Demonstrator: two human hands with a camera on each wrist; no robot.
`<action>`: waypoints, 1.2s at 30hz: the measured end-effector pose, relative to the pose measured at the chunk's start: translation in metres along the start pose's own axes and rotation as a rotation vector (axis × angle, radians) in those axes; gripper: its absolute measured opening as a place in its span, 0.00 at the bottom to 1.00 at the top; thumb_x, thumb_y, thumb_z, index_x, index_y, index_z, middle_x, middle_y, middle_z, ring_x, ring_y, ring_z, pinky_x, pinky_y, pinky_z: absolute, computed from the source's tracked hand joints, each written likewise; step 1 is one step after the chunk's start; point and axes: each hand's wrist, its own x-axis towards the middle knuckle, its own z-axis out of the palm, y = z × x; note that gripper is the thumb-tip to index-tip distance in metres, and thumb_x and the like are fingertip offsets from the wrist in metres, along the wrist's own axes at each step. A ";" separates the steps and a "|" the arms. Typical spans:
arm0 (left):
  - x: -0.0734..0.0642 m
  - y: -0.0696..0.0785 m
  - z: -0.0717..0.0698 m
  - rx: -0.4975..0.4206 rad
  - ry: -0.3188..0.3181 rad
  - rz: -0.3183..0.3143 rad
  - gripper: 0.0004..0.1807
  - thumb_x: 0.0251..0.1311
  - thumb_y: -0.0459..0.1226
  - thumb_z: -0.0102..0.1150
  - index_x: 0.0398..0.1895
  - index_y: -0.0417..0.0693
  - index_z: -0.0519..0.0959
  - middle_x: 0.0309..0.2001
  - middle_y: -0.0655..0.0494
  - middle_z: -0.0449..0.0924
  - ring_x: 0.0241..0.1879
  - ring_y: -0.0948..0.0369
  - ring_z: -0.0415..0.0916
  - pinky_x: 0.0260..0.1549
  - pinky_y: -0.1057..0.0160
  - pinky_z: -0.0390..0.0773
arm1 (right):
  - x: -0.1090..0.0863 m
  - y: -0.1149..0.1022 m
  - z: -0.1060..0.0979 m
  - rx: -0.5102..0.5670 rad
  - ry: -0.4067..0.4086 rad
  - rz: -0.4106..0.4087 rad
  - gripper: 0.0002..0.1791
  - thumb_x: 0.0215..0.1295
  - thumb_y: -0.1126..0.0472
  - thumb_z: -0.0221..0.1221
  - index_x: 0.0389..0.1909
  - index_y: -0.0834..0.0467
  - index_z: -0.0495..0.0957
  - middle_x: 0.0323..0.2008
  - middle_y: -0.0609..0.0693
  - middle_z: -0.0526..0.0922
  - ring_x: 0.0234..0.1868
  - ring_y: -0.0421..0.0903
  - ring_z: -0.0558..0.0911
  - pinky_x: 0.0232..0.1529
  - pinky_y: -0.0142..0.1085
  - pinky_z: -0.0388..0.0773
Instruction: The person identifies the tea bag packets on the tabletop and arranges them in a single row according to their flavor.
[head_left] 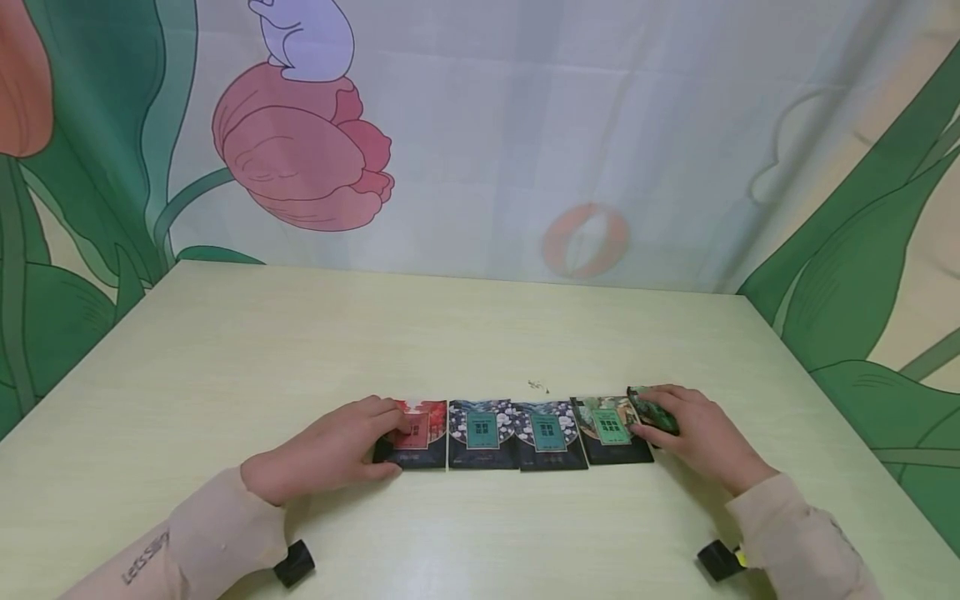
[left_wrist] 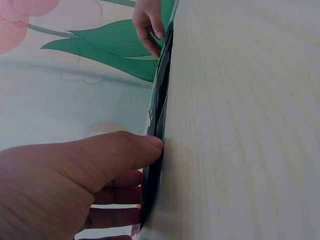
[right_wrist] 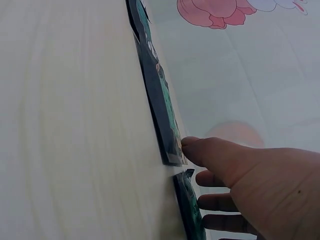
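Flat sachets lie in a side-by-side row on the table. At the left end, my left hand (head_left: 337, 442) rests on a red-and-black sachet (head_left: 431, 454), fingers over its left part and thumb at its lower left corner. Two dark blue floral sachets (head_left: 482, 454) (head_left: 551, 454) with teal labels lie in the middle, edges touching or overlapping. Right of them is a sachet with a bright green label (head_left: 611, 429); the thumb of my right hand (head_left: 701, 433) touches its right edge. That hand's fingers lie on a dark green sachet (right_wrist: 190, 205), set at a slant and partly covered.
The pale wooden table (head_left: 450, 333) reaches back to a curtain (head_left: 480, 167) printed with flowers and leaves. Small dark specks (head_left: 537, 386) lie just behind the row. A black wrist device (head_left: 294, 564) hangs below the left sleeve, and another (head_left: 720, 560) below the right.
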 end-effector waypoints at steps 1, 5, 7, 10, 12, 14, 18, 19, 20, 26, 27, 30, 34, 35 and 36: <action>0.000 0.000 0.000 0.000 0.000 0.001 0.25 0.51 0.47 0.70 0.50 0.48 0.78 0.50 0.56 0.77 0.49 0.60 0.73 0.54 0.57 0.78 | 0.000 0.000 0.000 -0.002 -0.003 0.000 0.29 0.61 0.48 0.62 0.59 0.60 0.74 0.59 0.66 0.74 0.61 0.67 0.70 0.59 0.63 0.67; 0.000 0.000 0.000 0.001 0.000 0.000 0.25 0.51 0.47 0.70 0.50 0.48 0.78 0.50 0.56 0.77 0.48 0.61 0.73 0.54 0.57 0.78 | 0.000 0.001 0.001 -0.009 -0.008 0.002 0.29 0.61 0.48 0.62 0.58 0.61 0.75 0.59 0.66 0.74 0.61 0.67 0.71 0.59 0.63 0.67; 0.000 0.000 0.000 0.002 0.000 0.002 0.25 0.51 0.47 0.70 0.50 0.48 0.78 0.50 0.56 0.77 0.48 0.61 0.73 0.54 0.57 0.78 | 0.000 0.001 0.001 -0.013 -0.010 0.003 0.29 0.61 0.48 0.62 0.58 0.61 0.75 0.59 0.66 0.74 0.61 0.67 0.71 0.59 0.63 0.67; 0.000 0.001 0.000 0.004 0.002 0.009 0.24 0.51 0.47 0.70 0.50 0.48 0.78 0.49 0.56 0.77 0.48 0.61 0.73 0.53 0.57 0.78 | -0.001 0.001 0.001 -0.016 -0.013 0.006 0.28 0.61 0.48 0.62 0.58 0.61 0.76 0.59 0.65 0.75 0.60 0.67 0.71 0.59 0.63 0.68; 0.000 0.001 0.000 0.007 0.009 0.017 0.24 0.51 0.46 0.71 0.49 0.47 0.78 0.49 0.56 0.77 0.47 0.61 0.73 0.53 0.57 0.79 | -0.001 0.000 0.000 -0.018 -0.016 0.008 0.28 0.61 0.48 0.62 0.57 0.61 0.76 0.58 0.65 0.75 0.60 0.66 0.72 0.59 0.62 0.68; 0.000 0.001 -0.001 0.011 0.015 0.024 0.23 0.51 0.46 0.71 0.49 0.47 0.78 0.49 0.56 0.78 0.47 0.61 0.73 0.53 0.57 0.79 | -0.001 -0.001 -0.002 -0.020 -0.017 0.009 0.27 0.62 0.49 0.62 0.56 0.61 0.77 0.57 0.65 0.76 0.59 0.66 0.72 0.59 0.62 0.68; 0.000 0.001 -0.001 0.013 0.017 0.024 0.24 0.51 0.46 0.71 0.49 0.47 0.78 0.49 0.56 0.78 0.47 0.60 0.73 0.53 0.57 0.78 | -0.001 -0.003 -0.004 -0.024 -0.014 0.004 0.26 0.62 0.49 0.62 0.55 0.61 0.77 0.55 0.63 0.78 0.58 0.65 0.74 0.58 0.61 0.70; 0.000 0.001 -0.001 0.013 0.014 0.022 0.24 0.51 0.46 0.71 0.49 0.47 0.78 0.49 0.55 0.78 0.47 0.60 0.73 0.53 0.57 0.78 | -0.001 -0.003 -0.004 -0.026 -0.013 0.001 0.26 0.62 0.49 0.62 0.55 0.61 0.78 0.54 0.63 0.78 0.57 0.65 0.74 0.58 0.61 0.70; 0.000 0.001 -0.001 0.013 0.012 0.019 0.24 0.50 0.46 0.71 0.49 0.47 0.78 0.49 0.55 0.78 0.48 0.60 0.73 0.53 0.57 0.78 | -0.001 -0.004 -0.004 -0.027 -0.011 -0.002 0.26 0.62 0.49 0.62 0.55 0.61 0.78 0.54 0.63 0.79 0.57 0.64 0.75 0.58 0.60 0.70; -0.001 0.000 -0.001 0.014 0.017 0.024 0.24 0.50 0.46 0.71 0.49 0.46 0.78 0.49 0.55 0.78 0.48 0.60 0.73 0.53 0.57 0.79 | -0.002 -0.005 -0.005 -0.036 0.004 -0.018 0.25 0.62 0.49 0.62 0.53 0.62 0.79 0.51 0.61 0.80 0.54 0.63 0.77 0.56 0.59 0.72; -0.001 0.000 -0.001 0.015 0.019 0.027 0.24 0.50 0.46 0.71 0.49 0.46 0.78 0.49 0.55 0.78 0.48 0.60 0.73 0.53 0.57 0.79 | -0.002 -0.005 -0.005 -0.036 0.006 -0.021 0.25 0.62 0.49 0.62 0.53 0.62 0.79 0.50 0.61 0.80 0.54 0.63 0.77 0.55 0.59 0.72; -0.002 0.000 -0.001 0.020 0.023 0.037 0.24 0.50 0.46 0.71 0.49 0.46 0.78 0.49 0.55 0.78 0.48 0.59 0.73 0.52 0.57 0.79 | -0.002 -0.006 -0.005 -0.037 0.004 -0.022 0.24 0.62 0.49 0.62 0.53 0.62 0.79 0.50 0.61 0.81 0.54 0.62 0.77 0.56 0.58 0.73; -0.002 0.000 -0.001 0.030 0.027 0.050 0.24 0.51 0.47 0.70 0.49 0.46 0.78 0.49 0.55 0.78 0.48 0.59 0.74 0.52 0.57 0.79 | -0.002 -0.006 -0.005 -0.043 0.002 -0.024 0.24 0.62 0.50 0.62 0.53 0.62 0.79 0.50 0.61 0.80 0.54 0.63 0.76 0.56 0.58 0.72; -0.002 0.000 0.000 0.032 0.028 0.051 0.24 0.51 0.47 0.70 0.49 0.46 0.78 0.49 0.55 0.78 0.48 0.59 0.74 0.52 0.57 0.79 | -0.002 -0.006 -0.004 -0.044 0.003 -0.025 0.24 0.62 0.50 0.62 0.53 0.62 0.79 0.50 0.61 0.80 0.54 0.63 0.76 0.56 0.58 0.72; -0.002 0.000 0.000 0.035 0.029 0.052 0.24 0.51 0.47 0.70 0.49 0.46 0.78 0.49 0.55 0.78 0.48 0.59 0.74 0.52 0.57 0.79 | -0.002 -0.006 -0.004 -0.045 0.004 -0.025 0.24 0.62 0.50 0.62 0.53 0.62 0.79 0.51 0.61 0.80 0.54 0.63 0.76 0.56 0.58 0.72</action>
